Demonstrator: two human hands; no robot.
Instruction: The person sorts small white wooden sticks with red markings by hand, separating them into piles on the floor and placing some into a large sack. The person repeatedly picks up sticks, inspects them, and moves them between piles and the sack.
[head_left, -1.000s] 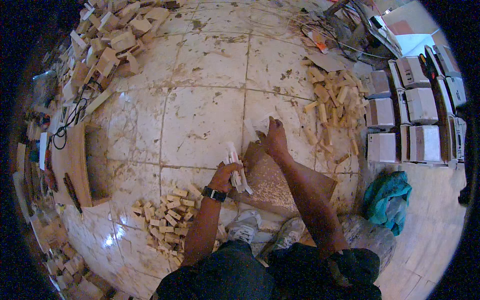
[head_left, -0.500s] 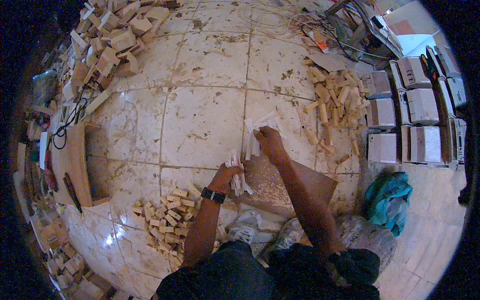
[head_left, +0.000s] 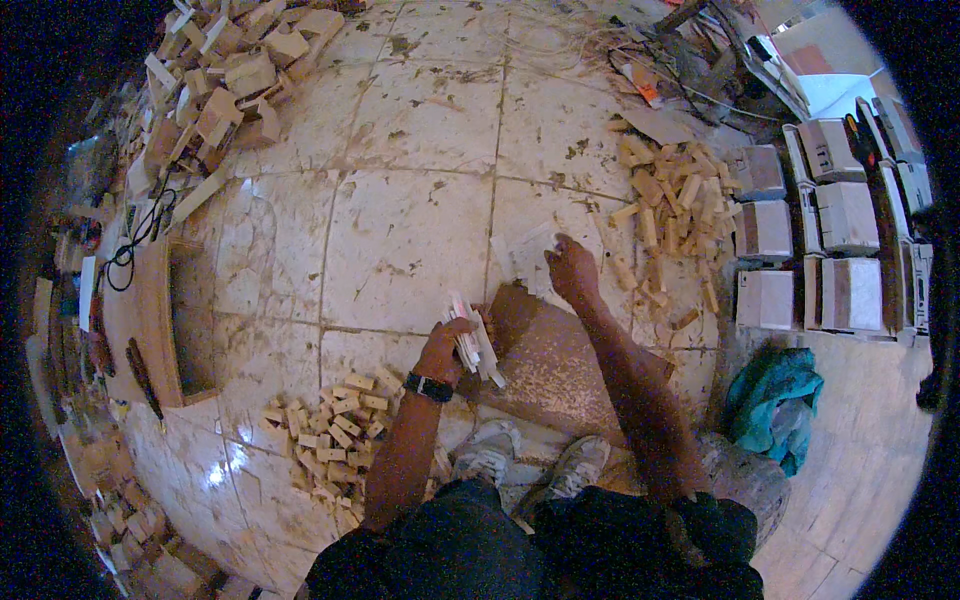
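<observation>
Dusty floor tiles (head_left: 400, 240) spread before you, with a pile of small wood blocks (head_left: 340, 430) at near left. Your left forearm extends away from you, leaning slightly right, and your left hand (head_left: 446, 350) wraps around a bundle of thin pale strips (head_left: 476, 345) above the left edge of a brown board (head_left: 550, 370). Your right forearm slants far and left; your right hand (head_left: 573, 268) bends its fingers narrowly beside pale pieces (head_left: 518, 252) on the floor, whether gripping one you cannot tell.

The strips (head_left: 478, 345) at centre are whitish. The brown board (head_left: 560, 365) shows pale speckles. Lower right, the bundle (head_left: 772, 405) is teal.
</observation>
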